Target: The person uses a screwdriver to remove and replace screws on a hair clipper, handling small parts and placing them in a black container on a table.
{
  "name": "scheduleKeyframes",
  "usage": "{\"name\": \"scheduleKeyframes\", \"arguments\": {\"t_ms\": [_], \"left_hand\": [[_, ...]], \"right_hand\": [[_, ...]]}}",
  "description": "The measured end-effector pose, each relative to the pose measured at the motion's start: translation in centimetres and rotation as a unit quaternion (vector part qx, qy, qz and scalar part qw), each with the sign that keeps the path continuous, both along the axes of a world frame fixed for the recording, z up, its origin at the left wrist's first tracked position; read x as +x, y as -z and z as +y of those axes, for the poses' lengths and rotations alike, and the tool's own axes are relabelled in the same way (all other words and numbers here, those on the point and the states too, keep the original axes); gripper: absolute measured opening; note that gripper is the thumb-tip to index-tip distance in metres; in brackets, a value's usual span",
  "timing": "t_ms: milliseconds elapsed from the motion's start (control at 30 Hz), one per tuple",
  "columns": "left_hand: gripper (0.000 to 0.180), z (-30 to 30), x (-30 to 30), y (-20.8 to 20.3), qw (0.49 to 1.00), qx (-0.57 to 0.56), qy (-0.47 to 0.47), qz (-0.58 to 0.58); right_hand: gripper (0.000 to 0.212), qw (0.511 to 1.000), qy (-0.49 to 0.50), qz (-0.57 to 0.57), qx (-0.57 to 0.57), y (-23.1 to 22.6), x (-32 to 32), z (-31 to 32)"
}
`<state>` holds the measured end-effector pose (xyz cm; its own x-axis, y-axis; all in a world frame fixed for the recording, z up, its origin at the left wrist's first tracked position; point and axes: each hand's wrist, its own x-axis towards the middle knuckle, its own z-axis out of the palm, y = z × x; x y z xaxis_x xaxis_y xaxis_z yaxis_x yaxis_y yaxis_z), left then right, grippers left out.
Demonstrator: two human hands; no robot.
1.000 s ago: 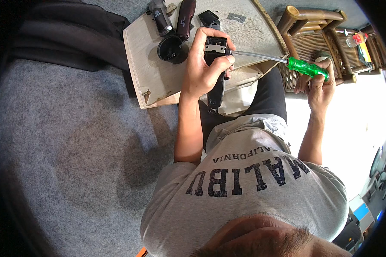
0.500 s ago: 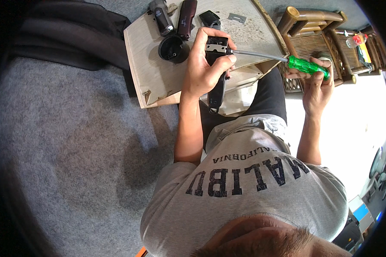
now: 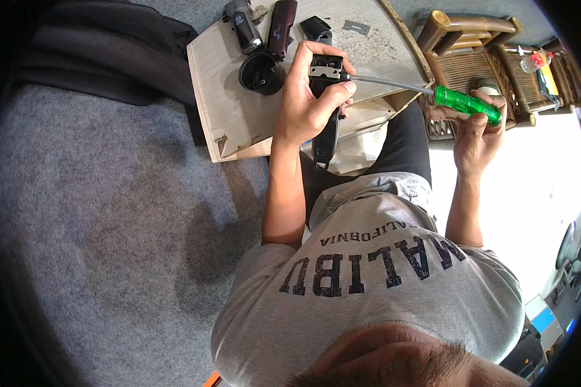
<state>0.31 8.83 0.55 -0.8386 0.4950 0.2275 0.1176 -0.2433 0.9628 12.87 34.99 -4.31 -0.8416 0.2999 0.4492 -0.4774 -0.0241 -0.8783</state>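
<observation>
My left hand point(image 3: 313, 106) is wrapped round a black hair clipper point(image 3: 325, 145), with its head up and its looped tail end toward me. A metal plate with screw holes shows at the head. My right hand point(image 3: 474, 132) holds a screwdriver point(image 3: 458, 100) by its clear green handle, fingers curled round it and the thumb on top. The long steel shaft runs left to the side of the clipper head, beside my left thumb. Where the tip meets the clipper is too small to make out.
On the pale wooden table point(image 3: 229, 132) lie a grey casing part point(image 3: 244, 29), a maroon casing part point(image 3: 281, 29), a black cup point(image 3: 259, 74) with something small inside, a black part point(image 3: 316, 29) and a flat metal plate point(image 3: 356, 26). Bamboo chairs point(image 3: 474, 61) stand right; black cloth point(image 3: 103, 51) lies left.
The green screwdriver handle has turned slightly in my right hand, and its end has shifted a little to the right and toward me. My left hand and the clipper stay put.
</observation>
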Motion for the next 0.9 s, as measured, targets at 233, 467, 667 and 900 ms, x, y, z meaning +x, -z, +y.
{"name": "scheduleKeyframes", "arguments": {"t_ms": [233,467,667,900], "left_hand": [[0.036,-0.1,0.0,0.1,1.0,0.007,0.004,0.012],[0.036,-0.1,-0.1,0.3,1.0,0.007,0.006,0.011],[0.038,-0.4,-0.2,0.4,1.0,-0.016,0.009,0.024],[0.037,0.1,0.2,0.0,1.0,-0.003,-0.008,-0.008]], "right_hand": [[0.035,0.99,-0.024,0.117,-0.077,-0.7,-0.9,-1.7],[0.035,0.987,-0.01,0.101,-0.124,-0.9,-1.2,-2.2],[0.041,0.995,0.041,0.056,-0.068,-0.6,-0.5,-2.2],[0.039,0.984,0.009,0.065,-0.164,-1.8,-1.1,-3.3]]}}
